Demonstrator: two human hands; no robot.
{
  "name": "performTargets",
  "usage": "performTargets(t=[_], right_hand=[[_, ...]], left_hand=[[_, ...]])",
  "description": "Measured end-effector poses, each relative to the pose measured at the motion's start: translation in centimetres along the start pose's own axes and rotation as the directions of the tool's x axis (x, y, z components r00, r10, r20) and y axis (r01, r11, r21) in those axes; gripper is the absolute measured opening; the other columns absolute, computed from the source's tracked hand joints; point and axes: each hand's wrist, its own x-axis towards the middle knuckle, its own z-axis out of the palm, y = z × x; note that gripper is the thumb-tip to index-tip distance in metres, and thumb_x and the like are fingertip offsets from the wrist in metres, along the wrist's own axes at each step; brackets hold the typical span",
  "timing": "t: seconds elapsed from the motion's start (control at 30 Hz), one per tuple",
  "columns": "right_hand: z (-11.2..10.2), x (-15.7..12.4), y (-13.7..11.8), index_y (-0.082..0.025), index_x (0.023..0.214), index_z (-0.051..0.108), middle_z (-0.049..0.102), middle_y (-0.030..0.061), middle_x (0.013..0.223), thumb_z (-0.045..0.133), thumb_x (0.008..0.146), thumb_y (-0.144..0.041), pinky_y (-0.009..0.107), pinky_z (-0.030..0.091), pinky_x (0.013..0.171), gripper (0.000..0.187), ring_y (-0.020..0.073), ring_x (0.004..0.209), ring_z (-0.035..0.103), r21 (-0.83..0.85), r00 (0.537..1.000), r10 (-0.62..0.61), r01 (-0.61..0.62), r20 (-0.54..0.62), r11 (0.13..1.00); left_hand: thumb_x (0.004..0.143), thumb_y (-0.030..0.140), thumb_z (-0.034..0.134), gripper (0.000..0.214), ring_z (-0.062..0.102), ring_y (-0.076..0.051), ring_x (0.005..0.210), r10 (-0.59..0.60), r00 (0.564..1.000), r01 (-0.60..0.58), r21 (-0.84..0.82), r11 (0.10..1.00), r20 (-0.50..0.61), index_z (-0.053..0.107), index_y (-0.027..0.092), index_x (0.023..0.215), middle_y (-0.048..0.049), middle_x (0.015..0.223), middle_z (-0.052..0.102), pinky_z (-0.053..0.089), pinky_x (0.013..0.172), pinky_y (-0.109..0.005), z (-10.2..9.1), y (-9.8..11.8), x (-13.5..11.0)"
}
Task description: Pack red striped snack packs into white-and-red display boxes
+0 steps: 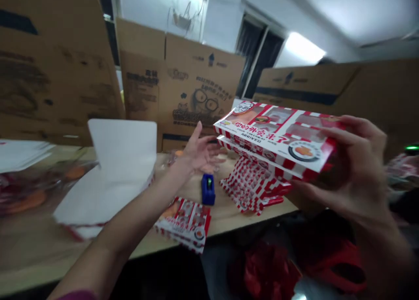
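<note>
Raised at the right, my right hand (356, 173) grips the right end of two stacked red-and-white printed boxes (271, 136), thumb below and fingers over the top. Pictures of food and large red lettering cover the upper box. My left hand (204, 151) reaches out over the table with fingers spread, holding nothing, close to the boxes' left end; I cannot tell whether it touches them. Below it stands a blue tape dispenser (208, 189). Another printed box (185, 223) lies at the table's front edge. Red-and-white checked packaging (250, 184) sits partly behind the held boxes.
An open white box (108, 191) with its lid up stands left of my forearm. White flat sheets (22, 154) and orange items in clear wrapping (28, 202) lie farther left. Tall cardboard cartons (193, 86) line the table's back. Red bags (268, 269) are below the table edge.
</note>
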Motion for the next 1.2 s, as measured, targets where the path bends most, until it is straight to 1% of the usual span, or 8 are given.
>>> performTargets(t=[0.13, 0.3, 0.5, 0.73, 0.9, 0.97, 1.1, 1.2], right_hand=[[4.9, -5.8, -2.2, -0.038, 0.134, 0.045, 0.031, 0.005, 0.147, 0.077, 0.057, -0.052, 0.059, 0.023, 0.114, 0.085, 0.0424, 0.136, 0.029, 0.291, 0.986, 0.063, -0.106, 0.153, 0.951], [13.0, -14.6, -4.3, -0.031, 0.138, 0.038, 0.023, 0.0099, 0.15, 0.076, 0.062, -0.05, 0.061, 0.023, 0.113, 0.087, 0.041, 0.14, 0.022, 0.504, 0.925, 0.123, -0.304, 0.36, 0.808], [18.9, -21.5, -6.5, -0.028, 0.14, 0.03, 0.015, 0.0114, 0.152, 0.077, 0.063, -0.048, 0.054, 0.022, 0.116, 0.093, 0.0386, 0.143, 0.017, 0.564, 0.867, 0.114, -0.409, 0.484, 0.717], [22.2, -24.4, -7.5, -0.024, 0.148, 0.017, -0.001, 0.0147, 0.157, 0.078, 0.063, -0.053, 0.053, 0.019, 0.117, 0.109, 0.0383, 0.146, 0.005, 0.565, 0.8, 0.02, -0.442, 0.6, 0.697], [21.2, -26.1, -7.5, -0.025, 0.151, 0.006, -0.006, 0.0134, 0.16, 0.073, 0.058, -0.07, 0.055, 0.015, 0.117, 0.123, 0.0374, 0.146, 0.002, 0.519, 0.706, 0.203, -0.656, 0.678, 0.548], [20.6, -26.3, -7.7, -0.029, 0.15, 0.007, 0.007, 0.0127, 0.16, 0.063, 0.066, -0.074, 0.052, 0.025, 0.114, 0.111, 0.035, 0.144, 0.018, 0.484, 0.569, 0.371, -0.821, 0.734, 0.302], [20.4, -24.7, -8.5, -0.034, 0.141, 0.032, 0.042, 0.0107, 0.146, 0.047, 0.077, -0.076, 0.051, 0.048, 0.091, 0.078, 0.0321, 0.124, 0.051, 0.139, 0.06, 0.336, -0.966, 0.94, -0.217], [21.3, -22.9, -9.0, -0.031, 0.13, 0.046, 0.059, 0.0085, 0.131, 0.051, 0.076, -0.074, 0.049, 0.052, 0.08, 0.069, 0.0301, 0.109, 0.061, 0.003, -0.081, 0.228, -0.939, 0.97, -0.344]], left_hand=[[0.074, 0.063, 0.062, 0.061, 0.064, -0.022, 0.081, 0.052, 0.963, 0.006, 0.21, 0.978, -0.266, 0.067, 0.009, 0.103, -0.0105, 0.088, 0.07, 0.049, 0.074, -0.036, -4.2, -0.5, -5.7], [0.064, 0.032, 0.076, 0.042, 0.06, -0.016, 0.066, 0.059, 0.837, 0.214, 0.424, 0.88, -0.544, 0.071, 0.013, 0.1, -0.0071, 0.082, 0.071, 0.044, 0.063, -0.028, -8.4, -5.6, -12.5], [0.071, 0.04, 0.065, 0.045, 0.063, -0.028, 0.096, 0.152, 0.824, 0.308, 0.656, 0.689, -0.546, 0.069, 0.016, 0.109, -0.007, 0.104, 0.072, 0.047, 0.083, -0.036, -12.1, -9.5, -16.1], [0.076, 0.046, 0.062, 0.046, 0.06, -0.032, 0.106, 0.303, 0.809, 0.406, 0.851, 0.333, -0.504, 0.066, 0.017, 0.112, -0.0104, 0.112, 0.069, 0.04, 0.096, -0.039, -13.7, -10.2, -16.8], [0.074, 0.054, 0.066, 0.053, 0.056, -0.03, 0.115, 0.174, 0.757, 0.419, 0.672, 0.61, -0.63, 0.064, 0.02, 0.115, -0.008, 0.119, 0.066, 0.039, 0.099, -0.037, -15.4, -10.8, -16.6], [0.075, 0.061, 0.063, 0.057, 0.062, -0.028, 0.104, 0.053, 0.745, 0.44, 0.55, 0.71, -0.664, 0.065, 0.018, 0.112, -0.0092, 0.111, 0.07, 0.046, 0.089, -0.036, -16.6, -10.9, -16.3], [0.075, 0.067, 0.059, 0.064, 0.069, -0.025, 0.077, -0.098, 0.743, 0.48, 0.426, 0.767, -0.662, 0.068, 0.012, 0.105, -0.0107, 0.09, 0.075, 0.051, 0.069, -0.032, -18.3, -10.9, -15.5], [0.074, 0.068, 0.06, 0.065, 0.07, -0.023, 0.071, -0.14, 0.737, 0.485, 0.374, 0.791, -0.661, 0.068, 0.011, 0.104, -0.0109, 0.085, 0.076, 0.052, 0.064, -0.03, -18.5, -11.1, -14.9]])
